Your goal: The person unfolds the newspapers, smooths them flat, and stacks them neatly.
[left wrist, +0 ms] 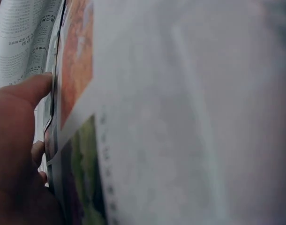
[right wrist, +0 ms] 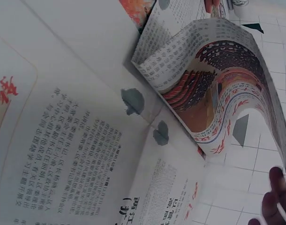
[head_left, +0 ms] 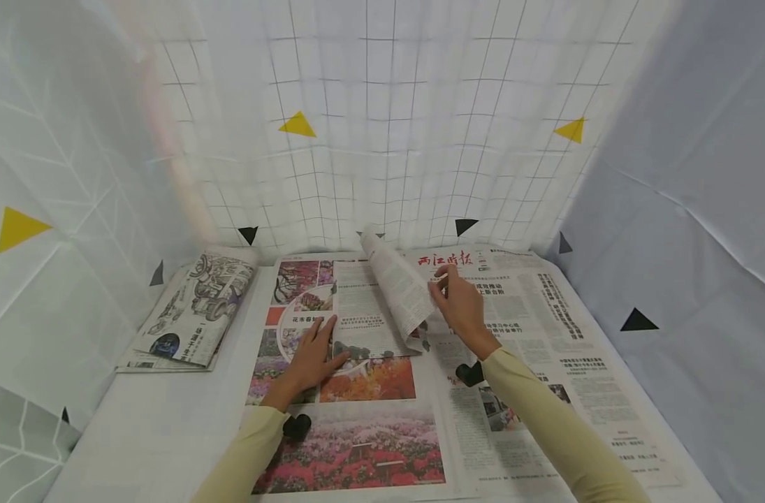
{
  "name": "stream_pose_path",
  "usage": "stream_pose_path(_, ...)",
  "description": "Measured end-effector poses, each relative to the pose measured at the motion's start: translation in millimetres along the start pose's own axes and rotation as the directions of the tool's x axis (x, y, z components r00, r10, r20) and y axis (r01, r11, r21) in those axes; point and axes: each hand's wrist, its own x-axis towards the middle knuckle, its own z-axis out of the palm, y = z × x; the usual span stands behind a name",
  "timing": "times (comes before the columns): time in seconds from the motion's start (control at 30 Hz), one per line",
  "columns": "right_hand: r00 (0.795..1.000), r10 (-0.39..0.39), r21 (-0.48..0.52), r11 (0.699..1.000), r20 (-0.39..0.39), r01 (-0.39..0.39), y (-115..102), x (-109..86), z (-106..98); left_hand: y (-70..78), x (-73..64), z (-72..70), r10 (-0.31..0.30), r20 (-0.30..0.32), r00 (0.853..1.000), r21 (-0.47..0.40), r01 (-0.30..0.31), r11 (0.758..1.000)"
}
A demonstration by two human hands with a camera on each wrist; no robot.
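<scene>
A folded newspaper section (head_left: 369,314) lies on a spread newspaper (head_left: 382,454) with flower photos. Its right part rises in a curled flap (head_left: 401,286); the right wrist view shows a roof photo on the flap's underside (right wrist: 194,98). My right hand (head_left: 462,307) pinches the raised edge of this flap, its fingers (right wrist: 272,197) at the sheet's end. My left hand (head_left: 309,360) rests on the left side of the folded section, fingers extended, thumb along its lower edge. In the left wrist view the thumb (left wrist: 33,89) touches the paper edge.
Another folded newspaper (head_left: 193,307) with a machine drawing lies at the table's left. A newspaper page with a red title (head_left: 545,335) spreads over the right side. White sheets with grid lines (head_left: 382,140) and yellow and black triangles surround the white table (head_left: 162,433).
</scene>
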Motion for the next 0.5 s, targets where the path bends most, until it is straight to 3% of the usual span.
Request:
stream_pose_path(0.17,0.995,-0.079,0.039,0.996,0.057,0.077,6.3,-2.5,1.0,1.6,-0.5,-1.4,0.036,-0.028,0.999,0.001,-0.036,0.999)
stream_pose_path(0.4,0.983,-0.093,-0.107,0.988,0.155,0.11,25.8,-5.6,1.1,-1.4,-0.7,-2.4,0.127,-0.025,0.992,0.064,-0.125,0.99)
stream_pose_path(0.5,0.976,-0.087,-0.183,0.975,0.202,0.125,34.4,-9.9,0.9,-3.1,-1.7,-1.3,0.133,-0.013,0.991,0.09,-0.131,0.987)
